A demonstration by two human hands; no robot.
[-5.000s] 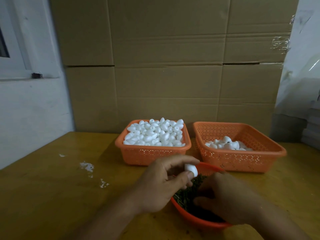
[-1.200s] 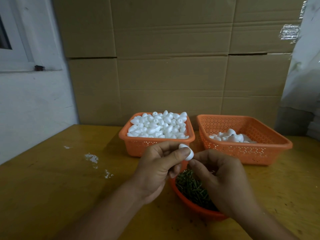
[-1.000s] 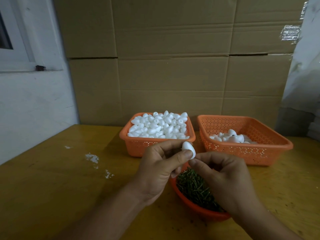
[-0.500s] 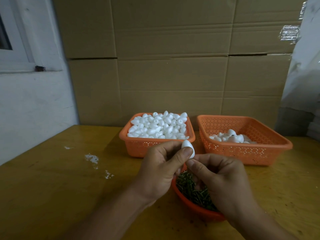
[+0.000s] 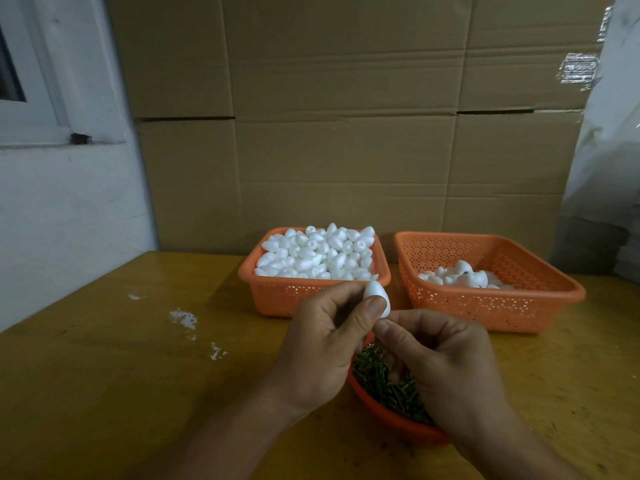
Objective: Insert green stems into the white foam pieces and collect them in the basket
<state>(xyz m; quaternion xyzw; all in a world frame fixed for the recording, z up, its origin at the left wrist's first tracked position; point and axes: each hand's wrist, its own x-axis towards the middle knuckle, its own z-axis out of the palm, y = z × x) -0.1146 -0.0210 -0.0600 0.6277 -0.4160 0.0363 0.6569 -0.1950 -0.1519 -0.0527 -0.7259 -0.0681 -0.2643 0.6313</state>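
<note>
Two bare hands meet over a yellow-brown wooden table [image 5: 104, 393], seen from a head-worn camera looking forward and down.

Left hand [image 5: 322, 348]: thumb and fingers curl round a small white foam piece [image 5: 377, 297], egg-shaped, held with its narrower end up. Right hand [image 5: 446, 368]: fingers curled, thumb and forefinger pressed together right at the lower end of the foam piece. Whether a stem sits in that pinch cannot be told; the fingers hide it.

Directly below both hands sits a round orange bowl [image 5: 391, 419] holding a heap of short green stems [image 5: 384, 379]. The right hand covers most of the bowl's right side.

Behind the hands, two orange perforated baskets stand side by side with a narrow gap between them. The left basket [image 5: 287, 296] is heaped to its rim with white foam pieces. The right basket [image 5: 491, 311] is mostly bare, with a small cluster of white pieces [image 5: 460, 277] on its floor, toward its left side.

Both baskets stand close to a wall of stacked cardboard boxes [image 5: 346, 133] that closes off the table's far edge. To the left, the table's edge runs along a white wall [image 5: 69, 220] with a window frame [image 5: 38, 126] above. A wide stretch of tabletop lies left of the hands, marked only by a few white crumbs [image 5: 187, 320]. To the right, tabletop continues past the right basket.
</note>
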